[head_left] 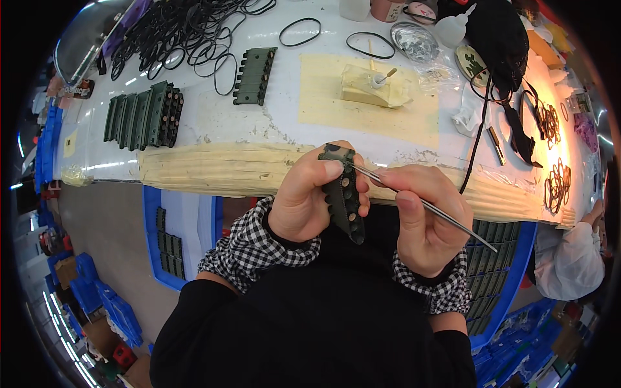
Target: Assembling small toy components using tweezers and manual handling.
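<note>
The dark green plastic part [343, 194] with its row of round holes sits upright in my left hand [304, 200], fingers wrapped around its back and thumb pressed on its top end, just in front of my chest and below the table edge. My right hand [427, 220] is closed around a thin metal rod [427, 207], pinched between thumb and forefinger, with its tip touching the upper side of the part. Beyond my hands lies the table [213, 116], its near edge covered in yellowish tape. Further ahead of my right hand a small white pot [378, 80] with a stick in it stands on a pale block. Ahead of my left hand lie 1 more green part [255, 75] and, further left, a stack of them [145, 115], with black rubber rings [187, 32] behind. A blue bin [169, 239] with more parts stands below, left of my left hand.
</note>
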The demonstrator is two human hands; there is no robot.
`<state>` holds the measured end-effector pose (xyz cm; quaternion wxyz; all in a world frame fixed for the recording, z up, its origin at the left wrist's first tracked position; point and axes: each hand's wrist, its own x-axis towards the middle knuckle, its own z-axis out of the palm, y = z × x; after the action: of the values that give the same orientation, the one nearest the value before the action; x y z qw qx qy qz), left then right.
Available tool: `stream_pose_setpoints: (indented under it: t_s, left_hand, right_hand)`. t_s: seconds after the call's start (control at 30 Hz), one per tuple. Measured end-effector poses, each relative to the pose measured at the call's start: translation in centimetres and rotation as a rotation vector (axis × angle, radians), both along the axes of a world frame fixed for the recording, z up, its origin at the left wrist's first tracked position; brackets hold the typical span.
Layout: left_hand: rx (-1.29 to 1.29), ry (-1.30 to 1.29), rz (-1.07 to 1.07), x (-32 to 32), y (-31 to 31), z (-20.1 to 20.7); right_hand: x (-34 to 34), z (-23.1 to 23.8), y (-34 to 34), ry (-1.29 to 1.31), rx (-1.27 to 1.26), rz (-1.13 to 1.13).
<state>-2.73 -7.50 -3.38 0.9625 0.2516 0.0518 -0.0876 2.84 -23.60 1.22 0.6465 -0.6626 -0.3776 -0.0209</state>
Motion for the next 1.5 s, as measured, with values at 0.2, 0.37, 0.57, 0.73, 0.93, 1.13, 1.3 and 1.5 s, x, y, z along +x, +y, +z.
stream_pose_setpoints:
  t_s: [0.2, 0.37, 0.57, 0.73, 0.93, 1.13, 1.3, 1.5]
  left_hand:
    - [-0.341, 0.036, -0.121, 0.09, 0.27, -0.4]
    - [-0.306, 0.033, -0.106, -0.02, 0.1, -0.37]
    - [-0.161, -0.025, -0.046, 0.08, -0.16, -0.31]
    - [-0.106, -0.032, -0.019, -0.02, -0.1, -0.31]
    - [-0.112, -0.103, -0.007, 0.1, 0.08, -0.57]
    - [-0.126, -0.126, -0.004, 0.18, -0.01, -0.57]
    - [-0.102, -0.127, 0.003, 0.19, 0.04, -0.47]
    - [-0.059, -0.107, 0.037, 0.14, -0.22, -0.51]
  right_hand:
    - [0.02, -0.84, -0.14, 0.181, 0.168, 0.078]
    - [0.26, -0.43, -0.66, 0.128, 0.098, 0.096]
    - [0.06, -0.42, -0.64, -0.007, -0.003, 0.027]
    - [-0.15, -0.94, -0.34, -0.045, 0.012, -0.009]
    - [-0.11, -0.96, -0.2, -0.089, -0.01, -0.02]
    - [-0.17, -0.83, -0.09, -0.067, 0.01, -0.008]
    - [-0.2, -0.61, 0.05, -0.068, 0.001, -0.007]
    - [-0.45, -0.57, 0.28, -0.073, -0.014, -0.057]
